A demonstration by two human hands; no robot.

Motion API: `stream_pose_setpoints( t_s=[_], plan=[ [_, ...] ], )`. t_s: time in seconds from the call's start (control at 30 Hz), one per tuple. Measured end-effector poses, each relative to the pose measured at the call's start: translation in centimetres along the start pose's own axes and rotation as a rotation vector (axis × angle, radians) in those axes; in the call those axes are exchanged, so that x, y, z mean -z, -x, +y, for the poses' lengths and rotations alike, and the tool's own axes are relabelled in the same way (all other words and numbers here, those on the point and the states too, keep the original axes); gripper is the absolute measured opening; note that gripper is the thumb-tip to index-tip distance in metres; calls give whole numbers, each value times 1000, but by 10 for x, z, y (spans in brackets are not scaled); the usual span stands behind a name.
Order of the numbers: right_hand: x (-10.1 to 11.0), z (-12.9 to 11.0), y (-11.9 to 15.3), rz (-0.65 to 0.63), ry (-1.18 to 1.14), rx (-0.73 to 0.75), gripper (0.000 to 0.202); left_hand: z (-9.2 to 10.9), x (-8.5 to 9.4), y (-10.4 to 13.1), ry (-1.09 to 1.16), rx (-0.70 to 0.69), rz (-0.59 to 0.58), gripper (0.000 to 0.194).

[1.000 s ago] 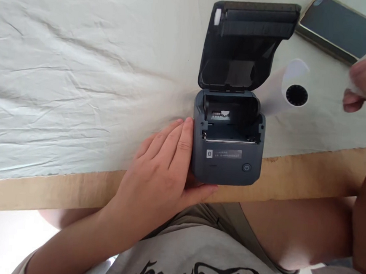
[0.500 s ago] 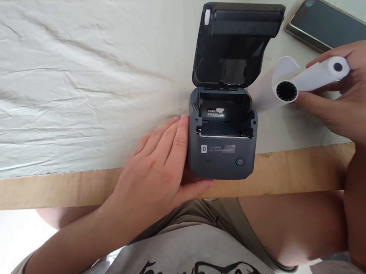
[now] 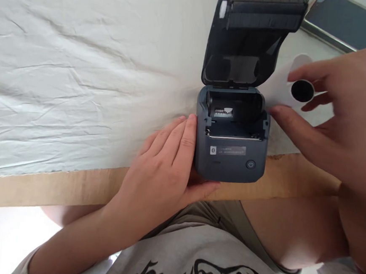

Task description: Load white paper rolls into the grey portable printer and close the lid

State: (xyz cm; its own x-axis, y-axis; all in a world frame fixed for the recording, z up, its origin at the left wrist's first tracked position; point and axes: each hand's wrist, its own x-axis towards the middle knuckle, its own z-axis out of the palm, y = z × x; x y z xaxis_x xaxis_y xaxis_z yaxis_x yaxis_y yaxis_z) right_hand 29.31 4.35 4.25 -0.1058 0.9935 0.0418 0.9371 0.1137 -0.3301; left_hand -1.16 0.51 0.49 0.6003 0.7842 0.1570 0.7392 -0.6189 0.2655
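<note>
A dark blue-grey label printer (image 3: 231,162) stands near the table edge with its black lid (image 3: 243,53) raised and its paper bay bare of any roll. Along the printer's left side lie the fingers of my left hand (image 3: 164,165), pressed together, with the thumb at the front edge, holding it. At the printer's right, my right hand (image 3: 328,98) has its thumb and fingers around a white roll (image 3: 278,87) with a dark round core end. A curved white flap shows behind that roll.
A phone (image 3: 353,23) lies at the top right, beyond my right hand. Wrinkled pale cloth (image 3: 80,78) covers the table. The bare wooden front edge (image 3: 55,188) runs above my lap.
The slim white roll that was in my right hand is no longer visible. That hand has moved left and closed around the dark-cored roll. The printer and phone appear slightly further right in view.
</note>
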Motion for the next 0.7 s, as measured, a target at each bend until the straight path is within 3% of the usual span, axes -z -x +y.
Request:
stream_pose_setpoints(
  t_s=[0.1,0.3,0.5,0.7],
  plan=[
    [-7,-13,-7,3,-75,130,36,0,0,0,9,3,-1,92],
    [-10,5,-11,-80,-176,246,29,0,0,0,4,2,-2,92],
    [-13,12,-9,-90,-207,215,39,0,-1,-1,-37,-12,13,92],
    [-5,7,-9,-106,-153,250,27,2,-1,-2,-67,-11,17,92]
  ],
)
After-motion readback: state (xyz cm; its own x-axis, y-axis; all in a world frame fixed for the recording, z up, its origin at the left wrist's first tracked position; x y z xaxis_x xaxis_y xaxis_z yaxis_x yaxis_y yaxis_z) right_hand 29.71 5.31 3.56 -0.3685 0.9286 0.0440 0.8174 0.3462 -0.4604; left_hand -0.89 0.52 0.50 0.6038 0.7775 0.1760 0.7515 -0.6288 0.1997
